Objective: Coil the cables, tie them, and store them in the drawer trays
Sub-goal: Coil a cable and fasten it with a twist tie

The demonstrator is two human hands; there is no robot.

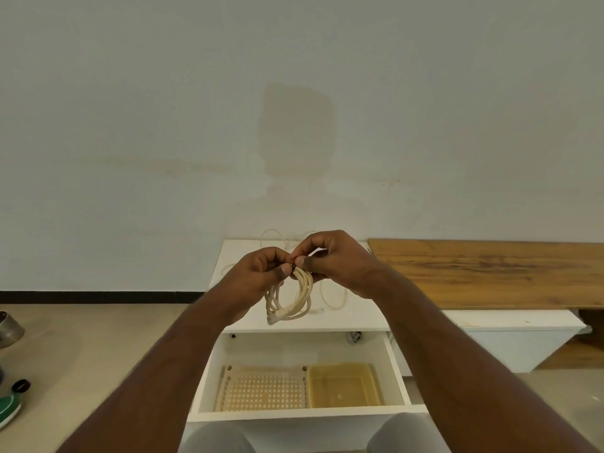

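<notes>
Both hands meet above the white cabinet top (pixel 353 317), and one coiled cream cable (pixel 292 297) hangs from them. The left hand (pixel 258 273) has its grip clenched on the top of the coil, thumb pressed against the bundled strands. The right hand (pixel 333 259) pinches at the same spot, thumb and curled fingers closed on the top of the coil where something small and dark sits between the two thumbs; what that small thing is cannot be told. The coil hangs down in several loops, with one plug end (pixel 276 317) sticking out at its lower left.

A second cream cable (pixel 331 297) lies loose and uncoiled on the cabinet top behind the hands, its thin loops running toward the back edge by the wall and toward the right of the hanging coil.

Below the front edge of the cabinet top, one white drawer (pixel 397 364) stands pulled open. Two trays sit side by side in it: a cream perforated tray (pixel 261 389) on the left and a yellow see-through tray (pixel 343 384) on the right, touching along their shared side. No cable lies in either tray.

A wooden board (pixel 490 273) lies to the right of the cabinet top, along the wall. On the floor at the far left are a metal tin (pixel 9 328) and a green and white shoe (pixel 8 411).
</notes>
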